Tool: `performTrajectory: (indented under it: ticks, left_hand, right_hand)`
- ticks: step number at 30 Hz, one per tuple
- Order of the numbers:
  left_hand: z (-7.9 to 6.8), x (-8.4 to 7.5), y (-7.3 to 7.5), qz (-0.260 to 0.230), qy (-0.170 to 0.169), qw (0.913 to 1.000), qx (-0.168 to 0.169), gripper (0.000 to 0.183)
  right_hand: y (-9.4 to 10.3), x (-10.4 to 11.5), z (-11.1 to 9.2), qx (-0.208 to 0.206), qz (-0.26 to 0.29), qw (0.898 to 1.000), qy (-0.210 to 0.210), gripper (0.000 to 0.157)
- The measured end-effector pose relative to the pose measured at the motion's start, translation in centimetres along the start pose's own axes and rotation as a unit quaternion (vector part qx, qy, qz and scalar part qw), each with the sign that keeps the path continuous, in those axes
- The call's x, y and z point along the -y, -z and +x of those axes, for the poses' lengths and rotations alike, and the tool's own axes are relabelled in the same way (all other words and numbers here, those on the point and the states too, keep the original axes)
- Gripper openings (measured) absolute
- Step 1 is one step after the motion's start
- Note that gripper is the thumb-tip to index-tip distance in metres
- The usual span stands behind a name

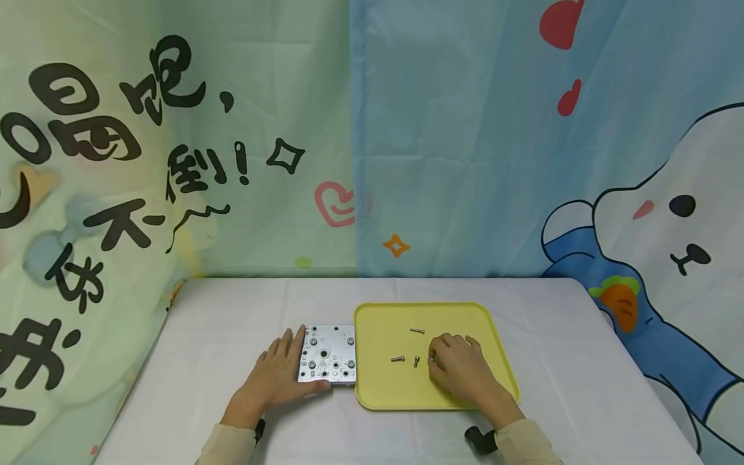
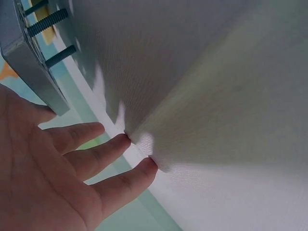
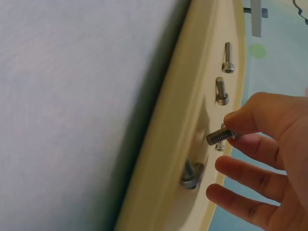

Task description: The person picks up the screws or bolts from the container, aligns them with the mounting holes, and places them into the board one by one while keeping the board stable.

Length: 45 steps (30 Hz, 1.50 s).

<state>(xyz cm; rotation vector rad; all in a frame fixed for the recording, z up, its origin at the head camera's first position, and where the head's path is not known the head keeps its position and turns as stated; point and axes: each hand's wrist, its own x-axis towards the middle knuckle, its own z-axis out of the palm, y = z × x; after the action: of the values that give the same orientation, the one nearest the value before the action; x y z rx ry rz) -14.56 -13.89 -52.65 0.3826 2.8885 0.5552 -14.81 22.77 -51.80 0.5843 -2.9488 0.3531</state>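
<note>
A silver metal plate (image 1: 332,341) with holes and several screws in it lies left of the tray. My left hand (image 1: 286,371) rests against it, forefinger along the left edge and thumb at the front edge. Threaded screw ends stick out of the plate (image 2: 29,57) in the left wrist view, where the other fingers are spread and straight. Between thumb and forefinger, my right hand (image 1: 463,371) pinches a socket head screw (image 3: 218,136) over the yellow tray (image 1: 383,394); its head is hidden by the fingertips. Loose screws (image 3: 222,91) lie on the tray nearby.
The tray's left rim meets the plate's right edge. On the tray are one screw (image 1: 417,330) at the back and another (image 1: 398,358) toward the left. A white cloth (image 1: 581,387) covers the table, and a printed curtain (image 1: 442,161) hangs behind it.
</note>
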Motion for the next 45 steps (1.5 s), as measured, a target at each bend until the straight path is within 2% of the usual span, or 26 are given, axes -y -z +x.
performTrajectory:
  ticks: [6, 18, 28, 32, 39, 45]
  left_hand:
    - [0.0, -0.1, 0.1, -0.002, 0.002, 1.0, 0.002, 0.123]
    - [0.1, 0.1, 0.0, 0.0, 0.003, 1.0, 0.005, 0.123]
    - [0.2, 0.2, -0.1, -0.006, 0.0, 1.0, 0.002, 0.124]
    - [0.2, 0.2, -0.1, -0.007, 0.003, 1.0, 0.006, 0.124]
    - [0.3, 0.3, -0.3, -0.01, 0.01, 0.9998, 0.011, 0.124]
    - [0.2, 0.3, -0.2, -0.014, 0.004, 0.9999, 0.0, 0.124]
  right_hand:
    - [0.3, 0.3, 0.0, -0.012, 0.028, 1.0, 0.003, 0.011]
    - [0.6, 1.1, 0.5, -0.043, 0.072, 0.996, 0.036, 0.015]
    - [1.0, 3.2, 1.7, -0.06, 0.126, 0.987, 0.084, 0.017]
    - [0.8, 3.9, 2.3, -0.061, 0.135, 0.983, 0.106, 0.017]
    - [0.4, 5.4, 3.6, -0.043, 0.137, 0.983, 0.119, 0.016]
    - [0.2, 6.9, 4.6, -0.057, 0.142, 0.977, 0.146, 0.015]
